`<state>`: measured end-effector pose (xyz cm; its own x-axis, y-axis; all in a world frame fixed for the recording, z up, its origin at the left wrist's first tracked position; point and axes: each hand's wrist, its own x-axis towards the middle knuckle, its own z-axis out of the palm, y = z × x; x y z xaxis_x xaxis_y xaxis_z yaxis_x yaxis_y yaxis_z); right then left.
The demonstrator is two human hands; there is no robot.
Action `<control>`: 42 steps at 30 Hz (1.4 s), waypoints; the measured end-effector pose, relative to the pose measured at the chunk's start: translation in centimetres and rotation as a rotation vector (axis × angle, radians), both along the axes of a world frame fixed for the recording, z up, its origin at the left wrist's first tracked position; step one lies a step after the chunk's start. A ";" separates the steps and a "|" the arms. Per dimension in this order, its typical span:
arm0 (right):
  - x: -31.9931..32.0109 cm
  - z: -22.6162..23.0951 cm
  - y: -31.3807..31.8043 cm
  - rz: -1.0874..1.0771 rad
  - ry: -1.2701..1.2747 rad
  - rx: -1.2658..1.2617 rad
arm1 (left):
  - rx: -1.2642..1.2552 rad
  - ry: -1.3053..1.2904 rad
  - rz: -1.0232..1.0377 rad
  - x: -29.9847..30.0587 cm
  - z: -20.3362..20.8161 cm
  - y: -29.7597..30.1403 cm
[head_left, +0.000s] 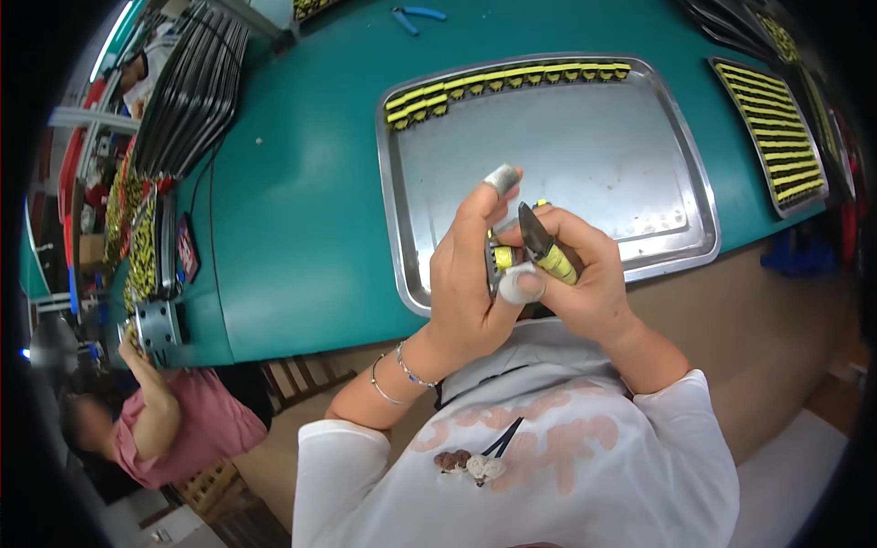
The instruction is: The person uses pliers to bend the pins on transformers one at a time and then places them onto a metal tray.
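Observation:
My left hand (464, 269) is closed on a small black-and-yellow part (502, 258), pinched between thumb and fingers. White wraps cover the tips of its thumb and a raised finger. Close beside it, my right hand (594, 274) grips a dark, pointed hand tool (537, 236) with yellow wrapping, probably pliers or cutters; its far end is hidden in the palm. Both hands are together over the near edge of a metal tray (548, 137). Along the tray's far side, similar black-and-yellow parts (493, 80) stand in a row, with a short second row at the left.
Blue-handled pliers (418, 16) lie on the green table (292, 210) at the back. A dark tray (772, 137) filled with yellow-striped parts is at the right. Stacked black trays (196, 91) stand at the left. A co-worker in a pink shirt (201, 416) sits lower left.

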<state>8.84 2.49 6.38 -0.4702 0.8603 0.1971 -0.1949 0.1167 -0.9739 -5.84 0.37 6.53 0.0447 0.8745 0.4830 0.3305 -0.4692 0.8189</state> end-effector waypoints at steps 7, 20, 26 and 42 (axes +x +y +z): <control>3.8 2.6 2.7 0.036 0.075 -0.138 | -0.068 -0.152 0.084 4.9 1.0 1.7; 11.4 1.1 6.8 0.253 0.532 -0.753 | 0.092 -0.021 0.064 12.4 1.7 4.5; 13.7 1.7 7.0 0.254 0.609 -0.776 | 0.155 -0.023 0.108 15.6 1.4 5.2; 14.7 1.8 5.9 0.267 0.488 -0.559 | 0.168 0.515 0.305 16.1 6.3 3.6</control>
